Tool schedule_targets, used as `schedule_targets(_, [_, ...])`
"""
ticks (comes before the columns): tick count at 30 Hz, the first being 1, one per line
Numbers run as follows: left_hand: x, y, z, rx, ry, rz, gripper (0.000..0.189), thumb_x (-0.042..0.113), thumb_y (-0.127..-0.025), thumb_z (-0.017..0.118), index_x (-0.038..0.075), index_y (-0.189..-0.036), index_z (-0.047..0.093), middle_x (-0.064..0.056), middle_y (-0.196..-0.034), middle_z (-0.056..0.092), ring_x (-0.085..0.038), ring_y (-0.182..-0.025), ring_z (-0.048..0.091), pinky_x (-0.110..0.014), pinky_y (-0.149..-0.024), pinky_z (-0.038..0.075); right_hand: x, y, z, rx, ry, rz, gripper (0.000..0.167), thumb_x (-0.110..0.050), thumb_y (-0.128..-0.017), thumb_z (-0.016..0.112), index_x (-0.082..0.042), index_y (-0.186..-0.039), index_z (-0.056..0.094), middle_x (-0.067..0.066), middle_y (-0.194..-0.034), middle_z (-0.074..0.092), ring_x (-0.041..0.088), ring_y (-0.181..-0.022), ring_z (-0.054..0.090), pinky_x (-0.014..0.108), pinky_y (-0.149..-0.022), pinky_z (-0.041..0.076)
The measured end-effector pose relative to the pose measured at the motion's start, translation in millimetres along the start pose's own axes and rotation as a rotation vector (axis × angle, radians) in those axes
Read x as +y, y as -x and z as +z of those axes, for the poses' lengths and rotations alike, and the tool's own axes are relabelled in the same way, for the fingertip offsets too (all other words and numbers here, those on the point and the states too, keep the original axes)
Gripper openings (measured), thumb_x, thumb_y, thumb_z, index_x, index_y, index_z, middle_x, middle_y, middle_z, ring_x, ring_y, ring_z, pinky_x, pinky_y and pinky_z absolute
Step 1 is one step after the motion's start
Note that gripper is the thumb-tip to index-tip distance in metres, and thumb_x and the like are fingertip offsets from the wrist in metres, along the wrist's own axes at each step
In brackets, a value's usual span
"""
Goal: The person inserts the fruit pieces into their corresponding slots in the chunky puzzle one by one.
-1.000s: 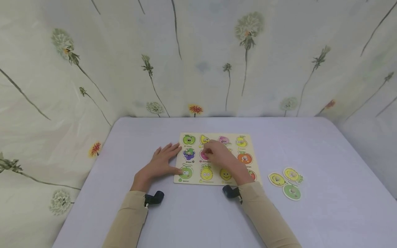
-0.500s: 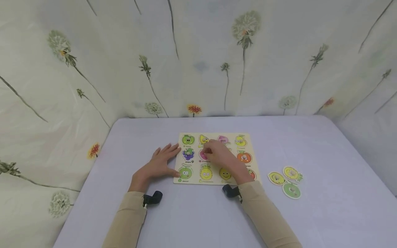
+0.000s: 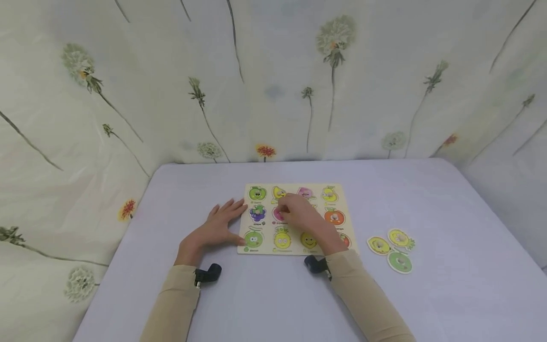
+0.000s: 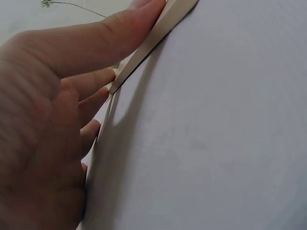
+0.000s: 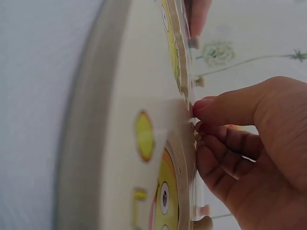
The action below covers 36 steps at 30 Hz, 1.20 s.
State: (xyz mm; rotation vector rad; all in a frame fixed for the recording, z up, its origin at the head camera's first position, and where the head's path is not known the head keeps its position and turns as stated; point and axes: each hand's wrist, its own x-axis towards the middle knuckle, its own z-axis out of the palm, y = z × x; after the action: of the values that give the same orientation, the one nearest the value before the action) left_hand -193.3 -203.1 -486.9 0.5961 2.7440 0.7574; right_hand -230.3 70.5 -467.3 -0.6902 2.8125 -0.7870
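Note:
A wooden fruit peg puzzle board [image 3: 268, 232] lies on the table. My right hand [image 3: 306, 218] reaches over it, thumb and fingertips pinching at the round magenta fruit piece [image 3: 278, 216] in the middle row. In the right wrist view, the thumb [image 5: 225, 108] and curled fingers meet close to the board's face, mostly covering the knob. My left hand [image 3: 215, 228] rests at the board's left edge with fingers spread. Its thumb touches the lower left corner, by the green melon [image 3: 253, 239]. In the left wrist view the thumb [image 4: 100, 45] lies along the board's edge.
To the right of the board lie three loose knobbed pieces: a lemon [image 3: 379, 245], a pineapple [image 3: 399, 237] and a green melon [image 3: 400, 262]. They lie close together on the white tablecloth [image 3: 265, 299]. A dandelion-patterned curtain [image 3: 273, 114] hangs behind the table.
Both hands keep nearly the same pose on the board. The whole head view has shifted slightly, with the board appearing a little further left.

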Motion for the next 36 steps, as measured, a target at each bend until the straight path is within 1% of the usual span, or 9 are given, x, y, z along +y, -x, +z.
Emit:
schedule_targets(6, [-0.2,1.1,-0.6,0.006,0.018,0.013,0.108,0.05,-0.07,0.084,0.019,-0.157,0.03,0.002,-0.168,0.019,-0.029,-0.157,0.005,-0.058,-0.126,-0.001,5.0,2.2,1.6,0.018,-0.015,0.016,0.013,-0.012,-0.093,0.065,-0.015,-0.102,0.073,-0.002,-0.097,0.064,0.016,-0.089,0.055,0.029,-0.084,0.051])
schedule_targets(8, [-0.6,0.9,-0.1,0.006,0.017,0.017,0.108,0.05,-0.07,0.084,0.018,-0.157,0.03,0.002,-0.168,0.019,-0.03,-0.157,0.005,-0.058,-0.126,-0.001,6.9,4.2,-0.3,0.022,-0.018,0.021,0.014,-0.013,-0.093,0.065,-0.014,-0.105,0.073,-0.001,-0.096,0.064,0.017,-0.088,0.054,0.03,-0.083,0.05])
schedule_targets(13, [-2.6,0.8,0.0,0.014,0.002,0.01,0.107,0.049,-0.07,0.084,0.019,-0.157,0.03,0.001,-0.167,0.02,-0.03,-0.157,0.007,-0.059,-0.125,0.0,10.2,11.0,-6.3,0.034,-0.02,0.038,0.023,-0.013,-0.093,0.063,-0.016,-0.114,0.071,0.001,-0.088,0.059,0.018,-0.084,0.052,0.031,-0.072,0.044])
schedule_targets(16, [-2.4,0.2,0.0,0.017,0.006,0.01,0.107,0.05,-0.07,0.084,0.02,-0.157,0.03,0.001,-0.167,0.02,-0.03,-0.157,0.007,-0.059,-0.125,0.0,10.8,14.6,-9.7,0.045,-0.024,0.061,0.026,-0.015,-0.094,0.062,-0.018,-0.119,0.07,0.0,-0.088,0.058,0.018,-0.084,0.052,0.03,-0.071,0.043])
schedule_targets(19, [-0.2,-0.4,0.4,0.011,0.02,0.008,0.107,0.049,-0.07,0.084,0.019,-0.157,0.031,0.001,-0.168,0.02,-0.03,-0.157,0.006,-0.059,-0.125,-0.001,10.7,17.5,-12.3,0.045,-0.026,0.069,0.028,-0.014,-0.094,0.061,-0.017,-0.121,0.069,0.0,-0.09,0.059,0.018,-0.086,0.053,0.031,-0.073,0.045])
schedule_targets(25, [3.4,1.1,-0.6,0.004,0.027,-0.002,0.106,0.048,-0.07,0.084,0.017,-0.157,0.031,0.0,-0.167,0.02,-0.03,-0.157,0.006,-0.058,-0.126,-0.001,12.2,21.2,-15.4,0.063,-0.01,0.109,0.031,-0.014,-0.093,0.06,-0.017,-0.123,0.068,0.0,-0.095,0.06,0.018,-0.088,0.053,0.03,-0.076,0.047])
schedule_targets(27, [2.9,1.1,-0.6,0.008,0.028,0.0,0.106,0.047,-0.07,0.085,0.016,-0.157,0.032,-0.001,-0.167,0.021,-0.031,-0.157,0.006,-0.059,-0.125,-0.001,14.2,22.6,-17.3,0.071,-0.026,0.118,0.031,-0.014,-0.093,0.06,-0.017,-0.123,0.068,0.0,-0.096,0.06,0.018,-0.089,0.053,0.03,-0.076,0.047])
schedule_targets(31, [1.3,0.3,0.7,0.015,0.022,0.004,0.105,0.047,-0.071,0.085,0.018,-0.157,0.031,0.0,-0.167,0.021,-0.03,-0.157,0.007,-0.059,-0.125,-0.001,20.6,25.7,-21.3,0.076,-0.05,0.108,0.03,-0.015,-0.093,0.06,-0.014,-0.123,0.067,0.001,-0.098,0.06,0.019,-0.087,0.054,0.03,-0.075,0.048])
schedule_targets(36, [1.1,0.3,2.7,0.017,0.019,0.005,0.105,0.047,-0.07,0.084,0.018,-0.157,0.032,0.0,-0.167,0.022,-0.03,-0.157,0.008,-0.058,-0.126,-0.001,25.6,30.4,-24.8,0.084,-0.028,0.089,0.029,-0.012,-0.092,0.061,-0.011,-0.121,0.068,0.004,-0.096,0.062,0.02,-0.085,0.053,0.032,-0.076,0.047])
